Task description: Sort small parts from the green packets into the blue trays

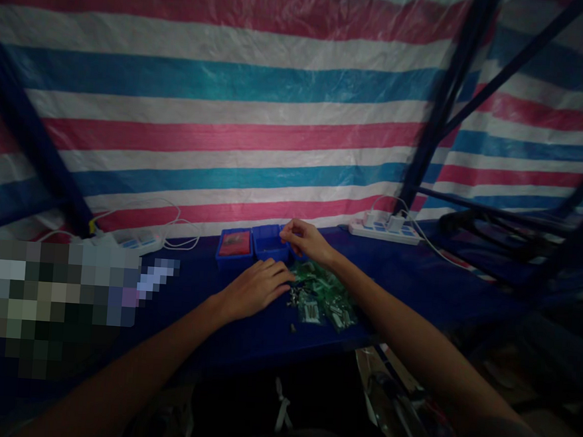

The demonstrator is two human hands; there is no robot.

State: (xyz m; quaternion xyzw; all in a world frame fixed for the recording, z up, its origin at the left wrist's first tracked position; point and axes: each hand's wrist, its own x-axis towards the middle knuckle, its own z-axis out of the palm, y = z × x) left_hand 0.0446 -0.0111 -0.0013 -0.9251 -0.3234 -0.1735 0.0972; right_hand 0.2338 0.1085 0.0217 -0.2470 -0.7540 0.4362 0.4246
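My left hand (pixel 259 287) lies low over the blue tabletop with its fingers stretched out, the fingertips at the edge of a small pile of metal parts (pixel 293 297) that look like screws. Just beyond, my right hand (pixel 306 241) is raised by the right edge of an open blue bin (pixel 269 232). Its fingers are pinched together; whatever they hold is too small to make out. Beneath my right wrist lie several greenish clear plastic bags (pixel 312 273), and nearer to me is a small bag of metal pieces (pixel 311 311).
A second blue bin (pixel 218 261) with a red packet (pixel 234 243) stands left of the open one. White power strips (pixel 385 232) with cables sit at the back. One loose part (pixel 292 327) lies near the front edge. Blue metal posts (pixel 435 122) frame a striped sheet (pixel 228 127).
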